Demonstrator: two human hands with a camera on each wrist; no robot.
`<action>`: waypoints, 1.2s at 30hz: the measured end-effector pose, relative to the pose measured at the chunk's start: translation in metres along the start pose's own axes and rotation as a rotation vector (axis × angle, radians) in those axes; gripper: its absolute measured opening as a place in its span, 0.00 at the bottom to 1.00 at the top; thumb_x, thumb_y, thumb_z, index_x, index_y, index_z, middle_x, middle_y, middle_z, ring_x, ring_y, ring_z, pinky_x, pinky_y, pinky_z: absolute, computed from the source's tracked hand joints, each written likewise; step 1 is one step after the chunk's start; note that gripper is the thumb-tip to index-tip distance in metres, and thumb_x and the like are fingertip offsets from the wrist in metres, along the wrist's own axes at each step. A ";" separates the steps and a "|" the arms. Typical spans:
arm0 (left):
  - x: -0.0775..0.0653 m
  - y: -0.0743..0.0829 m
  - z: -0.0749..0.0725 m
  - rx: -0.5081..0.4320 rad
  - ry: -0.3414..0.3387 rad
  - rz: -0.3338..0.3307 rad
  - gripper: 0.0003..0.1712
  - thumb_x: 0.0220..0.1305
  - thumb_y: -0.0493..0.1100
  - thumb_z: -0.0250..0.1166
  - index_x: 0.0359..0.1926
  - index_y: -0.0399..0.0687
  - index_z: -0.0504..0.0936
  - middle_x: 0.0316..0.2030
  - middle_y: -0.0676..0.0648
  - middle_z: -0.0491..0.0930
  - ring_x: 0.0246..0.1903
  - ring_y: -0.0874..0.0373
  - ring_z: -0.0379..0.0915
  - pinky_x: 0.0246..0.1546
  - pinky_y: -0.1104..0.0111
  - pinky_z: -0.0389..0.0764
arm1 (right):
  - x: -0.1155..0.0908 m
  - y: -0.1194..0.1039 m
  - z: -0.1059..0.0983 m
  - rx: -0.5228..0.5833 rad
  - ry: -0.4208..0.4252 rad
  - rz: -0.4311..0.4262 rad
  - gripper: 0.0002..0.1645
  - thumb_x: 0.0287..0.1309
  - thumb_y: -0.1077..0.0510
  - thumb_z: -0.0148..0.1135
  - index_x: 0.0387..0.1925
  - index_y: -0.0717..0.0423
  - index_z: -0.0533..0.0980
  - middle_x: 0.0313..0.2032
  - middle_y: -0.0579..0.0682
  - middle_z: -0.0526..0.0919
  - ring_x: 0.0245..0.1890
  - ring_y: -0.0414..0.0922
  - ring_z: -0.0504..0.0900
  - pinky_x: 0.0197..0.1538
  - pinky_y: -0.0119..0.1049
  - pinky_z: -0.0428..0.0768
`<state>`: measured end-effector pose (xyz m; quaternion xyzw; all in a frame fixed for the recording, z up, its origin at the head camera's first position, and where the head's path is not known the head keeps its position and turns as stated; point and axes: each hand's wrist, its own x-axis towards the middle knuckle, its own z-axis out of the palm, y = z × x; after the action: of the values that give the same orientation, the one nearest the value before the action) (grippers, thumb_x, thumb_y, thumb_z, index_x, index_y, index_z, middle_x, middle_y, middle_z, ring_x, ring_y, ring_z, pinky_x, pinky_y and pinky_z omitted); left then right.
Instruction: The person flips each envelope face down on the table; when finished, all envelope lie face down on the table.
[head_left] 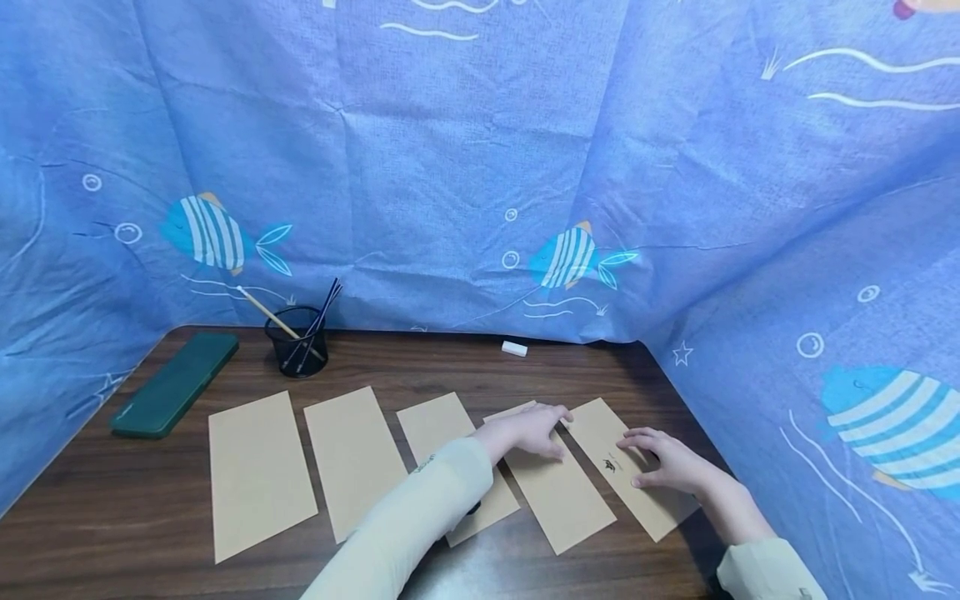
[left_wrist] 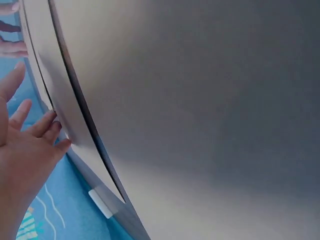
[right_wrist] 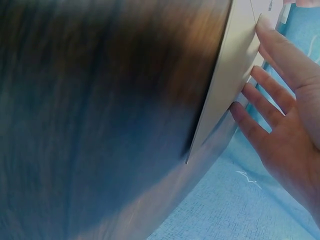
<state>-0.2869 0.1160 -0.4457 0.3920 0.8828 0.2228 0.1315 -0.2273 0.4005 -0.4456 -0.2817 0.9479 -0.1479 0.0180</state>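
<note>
Several tan kraft-paper pieces that look like envelopes lie flat in a row. My left hand reaches across to the second envelope from the right, fingers spread over its upper part and toward the gap beside it. The rightmost envelope bears a small black printed mark. My right hand rests at its right side, with thumb and fingers spread and fingertips right at the paper. In the right wrist view the fingers lie along the envelope's edge. My left sleeve partly hides the middle envelope.
Two more envelopes lie left, the far one near a green case. A black mesh pen cup with pens and a brush stands behind. A white eraser-like block lies at the table's back edge. Blue fish-printed cloth surrounds the table.
</note>
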 end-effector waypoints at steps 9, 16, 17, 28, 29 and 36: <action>0.008 0.001 0.000 -0.256 0.154 0.047 0.29 0.53 0.37 0.71 0.56 0.43 0.73 0.51 0.43 0.73 0.52 0.54 0.73 0.53 0.75 0.70 | -0.004 -0.002 0.000 0.022 0.003 0.005 0.37 0.41 0.48 0.74 0.54 0.59 0.75 0.55 0.62 0.74 0.55 0.65 0.70 0.52 0.63 0.68; 0.011 0.010 0.003 -0.309 0.265 0.054 0.21 0.47 0.29 0.71 0.45 0.40 0.80 0.44 0.43 0.72 0.41 0.58 0.78 0.44 0.79 0.71 | -0.007 -0.004 0.002 0.036 0.027 -0.031 0.37 0.42 0.47 0.74 0.54 0.58 0.74 0.54 0.60 0.74 0.54 0.63 0.72 0.51 0.58 0.70; 0.011 0.010 0.004 -0.301 0.278 0.054 0.20 0.47 0.29 0.71 0.44 0.41 0.81 0.44 0.44 0.72 0.40 0.58 0.78 0.43 0.79 0.71 | -0.008 -0.004 0.003 0.038 0.030 -0.038 0.38 0.42 0.46 0.74 0.55 0.58 0.74 0.55 0.60 0.74 0.54 0.62 0.72 0.51 0.57 0.70; 0.010 0.007 0.007 -0.229 0.349 0.079 0.08 0.50 0.34 0.72 0.34 0.47 0.85 0.41 0.50 0.75 0.32 0.67 0.74 0.36 0.83 0.70 | -0.006 -0.011 0.001 0.016 0.073 -0.095 0.38 0.45 0.43 0.72 0.56 0.55 0.74 0.54 0.57 0.75 0.53 0.55 0.74 0.53 0.39 0.73; 0.010 0.007 0.008 -0.232 0.357 0.085 0.08 0.50 0.34 0.71 0.34 0.47 0.86 0.40 0.50 0.75 0.32 0.67 0.74 0.36 0.83 0.71 | -0.006 -0.012 -0.001 0.016 0.083 -0.104 0.37 0.45 0.43 0.72 0.56 0.55 0.74 0.54 0.56 0.76 0.53 0.54 0.75 0.53 0.36 0.72; 0.009 0.003 0.005 -0.275 0.427 0.158 0.04 0.52 0.36 0.71 0.31 0.43 0.87 0.37 0.48 0.78 0.34 0.65 0.79 0.37 0.82 0.75 | -0.006 -0.027 -0.018 0.084 0.090 -0.111 0.35 0.47 0.46 0.72 0.56 0.57 0.73 0.53 0.53 0.77 0.54 0.46 0.75 0.54 0.23 0.68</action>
<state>-0.2885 0.1259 -0.4495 0.3822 0.8187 0.4280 -0.0234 -0.2099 0.3868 -0.4207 -0.3260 0.9235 -0.2009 -0.0212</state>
